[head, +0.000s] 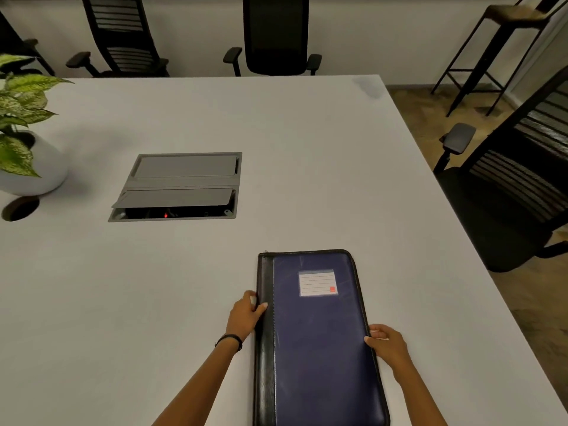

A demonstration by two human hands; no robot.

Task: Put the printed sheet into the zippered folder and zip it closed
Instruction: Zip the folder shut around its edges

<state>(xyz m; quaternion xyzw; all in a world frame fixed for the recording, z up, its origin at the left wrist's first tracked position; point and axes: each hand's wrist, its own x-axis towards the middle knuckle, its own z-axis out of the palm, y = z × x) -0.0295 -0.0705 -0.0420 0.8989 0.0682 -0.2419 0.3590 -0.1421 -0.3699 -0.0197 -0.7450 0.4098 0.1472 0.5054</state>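
1. The counter [307, 167], pale grey and wide, runs out under both hands and well beyond them, its far edge lined with two black chairs [276, 35].
2. Off past the right hand, beyond the counter's edge, another chair [516, 192] sits on the wooden floor, and a tall stool [498, 47] stands farther back.
3. The folder [319, 339] lies flat between the two hands, closed, blue cover up, with a black spine strip on the left hand's side. Its near end runs off the bottom of the view.
4. Well ahead of the left hand, a grey hatch [181, 186] is set into the counter, its nearer flap tilted up over a dark gap with a small red light.
5. Far out to the left of the left hand, a plant [21, 118] with mottled green leaves sits in a rounded white pot, and a round hole is cut in the counter just in front of it.
6. The left hand [246, 315] is curled against the folder's spine edge, thumb tip on top of the black strip, fingers tucked at the side. A dark band circles its wrist.
7. The right hand [387, 342] grips the opposite long edge, thumb lying on the blue cover, fingers wrapped under or beside the edge.
8. A lined label [317, 283] with a small red mark sits on the cover, ahead of both hands.
9. The sheet is out of sight; whether it is inside the folder can't be told.
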